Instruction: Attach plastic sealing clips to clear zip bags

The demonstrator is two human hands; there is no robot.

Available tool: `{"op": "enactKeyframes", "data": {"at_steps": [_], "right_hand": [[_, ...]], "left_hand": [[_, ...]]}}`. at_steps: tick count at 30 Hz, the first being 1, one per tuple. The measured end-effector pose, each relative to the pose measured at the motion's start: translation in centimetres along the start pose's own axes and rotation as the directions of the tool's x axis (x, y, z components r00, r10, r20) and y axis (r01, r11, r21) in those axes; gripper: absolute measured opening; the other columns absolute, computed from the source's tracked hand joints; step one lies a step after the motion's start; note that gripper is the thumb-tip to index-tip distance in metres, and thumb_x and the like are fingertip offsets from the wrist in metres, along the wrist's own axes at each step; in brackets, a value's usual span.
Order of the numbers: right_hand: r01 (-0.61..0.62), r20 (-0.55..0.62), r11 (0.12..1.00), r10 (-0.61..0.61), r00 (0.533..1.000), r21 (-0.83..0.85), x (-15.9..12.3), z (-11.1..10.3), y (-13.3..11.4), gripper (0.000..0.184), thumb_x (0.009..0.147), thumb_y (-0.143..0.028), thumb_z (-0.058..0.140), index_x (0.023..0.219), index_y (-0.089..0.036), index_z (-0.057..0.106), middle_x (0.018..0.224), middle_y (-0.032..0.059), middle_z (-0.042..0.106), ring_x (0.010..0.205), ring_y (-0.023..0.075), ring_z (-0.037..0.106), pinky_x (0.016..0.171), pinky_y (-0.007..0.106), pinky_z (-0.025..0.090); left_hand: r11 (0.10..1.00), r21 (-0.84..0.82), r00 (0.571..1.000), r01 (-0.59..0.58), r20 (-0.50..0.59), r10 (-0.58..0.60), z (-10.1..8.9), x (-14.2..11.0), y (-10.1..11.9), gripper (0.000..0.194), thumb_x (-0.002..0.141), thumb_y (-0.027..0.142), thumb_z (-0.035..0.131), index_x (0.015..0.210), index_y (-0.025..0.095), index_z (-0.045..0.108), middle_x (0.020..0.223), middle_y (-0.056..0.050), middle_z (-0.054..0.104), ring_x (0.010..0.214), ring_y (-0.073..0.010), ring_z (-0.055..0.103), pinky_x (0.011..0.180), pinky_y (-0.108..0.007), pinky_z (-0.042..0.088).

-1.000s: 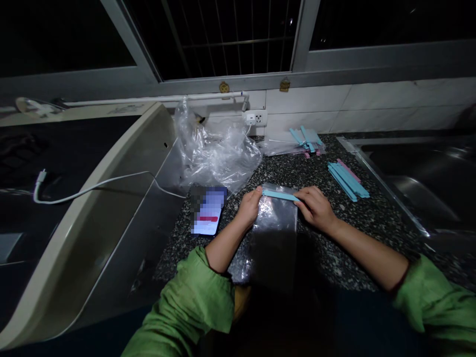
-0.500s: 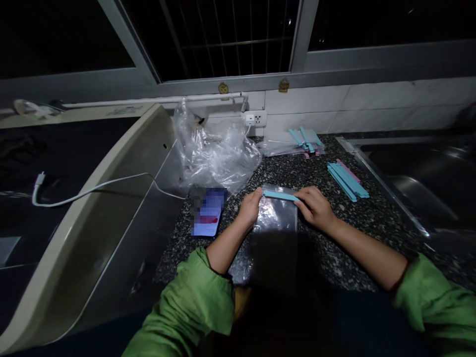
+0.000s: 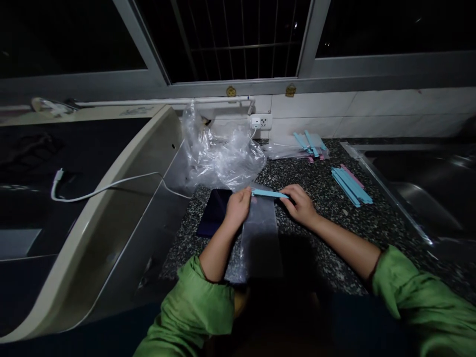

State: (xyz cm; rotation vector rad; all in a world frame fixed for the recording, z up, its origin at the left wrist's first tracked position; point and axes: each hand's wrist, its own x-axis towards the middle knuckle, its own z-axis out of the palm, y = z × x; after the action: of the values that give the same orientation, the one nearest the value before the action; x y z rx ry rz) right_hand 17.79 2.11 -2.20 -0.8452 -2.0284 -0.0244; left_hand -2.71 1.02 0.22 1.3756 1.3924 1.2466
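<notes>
Newly, the blue strip (image 3: 270,194) overhangs the bag (image 3: 259,223) toward the right edge of the counter (image 3: 308,173), apparently misaligned; your left hand (image 3: 238,207) and right hand (image 3: 299,203) pinch its ends, fingers nearly closed.

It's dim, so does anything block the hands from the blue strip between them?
Nothing visible: the left hand and right hand hold opposite ends of the blue strip, which lies across the clear bag near its far end.

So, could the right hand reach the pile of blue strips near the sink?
Probably yes: the pile of blue strips lies on the counter, with nothing visible between. The right hand holds one end of a single blue strip, though, so may need to let go first.
</notes>
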Motion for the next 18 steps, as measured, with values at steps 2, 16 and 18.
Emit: {"op": "enactKeyframes", "data": {"at_steps": [2, 16, 18], "right_hand": [[0.009, 0.017, 0.999, -0.009, 1.0, 0.031, 0.5, 1.0, -0.2, 0.011, 0.086, -0.022, 0.05, 0.094, -0.02, 0.058, 0.084, 0.0068, 0.061, 0.082, 0.0189, 0.057, 0.071, 0.037, 0.049], [-0.001, -0.047, 1.0, 0.002, 0.999, 0.012, 0.3, 0.7, -0.2, 0.02, 0.086, -0.02, 0.048, 0.103, -0.021, 0.058, 0.089, 0.0079, 0.06, 0.085, 0.0197, 0.057, 0.071, 0.038, 0.05], [-0.002, -0.065, 1.0, 0.002, 0.998, 0.014, 0.3, 0.4, -0.3, 0.019, 0.086, -0.02, 0.048, 0.102, -0.021, 0.058, 0.088, 0.008, 0.06, 0.085, 0.0197, 0.057, 0.07, 0.037, 0.051]], "left_hand": [[0.998, 0.063, 0.999, 0.023, -0.047, -0.02, -0.9, 0.1, -0.5, 0.041, 0.078, 0.043, 0.05, 0.047, 0.018, 0.058, 0.046, 0.0, 0.052, 0.048, -0.0131, 0.042, 0.052, -0.025, 0.029], [0.991, -0.118, 0.994, 0.055, -0.085, -0.065, 0.4, -0.2, -1.1, 0.036, 0.082, 0.039, 0.048, 0.053, 0.017, 0.051, 0.048, 0.004, 0.044, 0.052, -0.0111, 0.04, 0.056, -0.023, 0.032], [0.987, -0.144, 0.994, 0.076, -0.067, -0.086, 0.4, -0.1, -1.3, 0.038, 0.081, 0.043, 0.048, 0.053, 0.017, 0.05, 0.048, 0.004, 0.044, 0.051, -0.0107, 0.039, 0.054, -0.023, 0.031]]}}
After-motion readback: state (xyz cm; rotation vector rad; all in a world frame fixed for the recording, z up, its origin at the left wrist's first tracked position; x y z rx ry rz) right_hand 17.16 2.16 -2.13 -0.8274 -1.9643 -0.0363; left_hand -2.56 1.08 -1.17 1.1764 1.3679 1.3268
